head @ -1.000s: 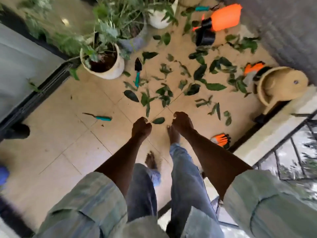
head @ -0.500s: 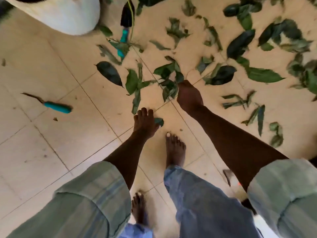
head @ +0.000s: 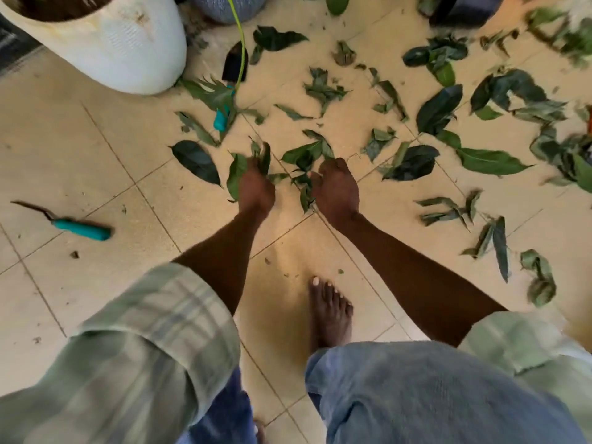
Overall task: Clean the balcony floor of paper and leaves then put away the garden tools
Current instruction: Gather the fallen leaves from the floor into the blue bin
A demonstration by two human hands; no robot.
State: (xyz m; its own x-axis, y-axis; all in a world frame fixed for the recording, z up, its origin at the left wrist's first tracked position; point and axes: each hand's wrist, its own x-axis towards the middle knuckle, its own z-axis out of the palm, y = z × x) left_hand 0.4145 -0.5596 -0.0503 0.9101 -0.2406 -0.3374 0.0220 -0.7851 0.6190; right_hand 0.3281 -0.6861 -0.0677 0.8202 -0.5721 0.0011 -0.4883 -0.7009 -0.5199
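Beige floor tiles point(head: 96, 149) are strewn with green leaves point(head: 442, 107), thickest toward the upper right. At the near edge of the scatter, a bunch of leaves point(head: 243, 168) is gripped by the left hand point(head: 256, 190), its fingers curled round them; just beside it, a leafy cluster point(head: 304, 161) is clutched by the right hand point(head: 336, 190), whose grip is closed on it. A teal-handled weeder point(head: 80, 228) is seen well to the left, apart from both hands. A trowel point(head: 229, 88) is laid near a white planter point(head: 105, 43), its teal handle partly covered by leaves. The planter is cut off at the top. Far-right leaves are blurred. A bare foot point(head: 330, 309) is planted below the hands.
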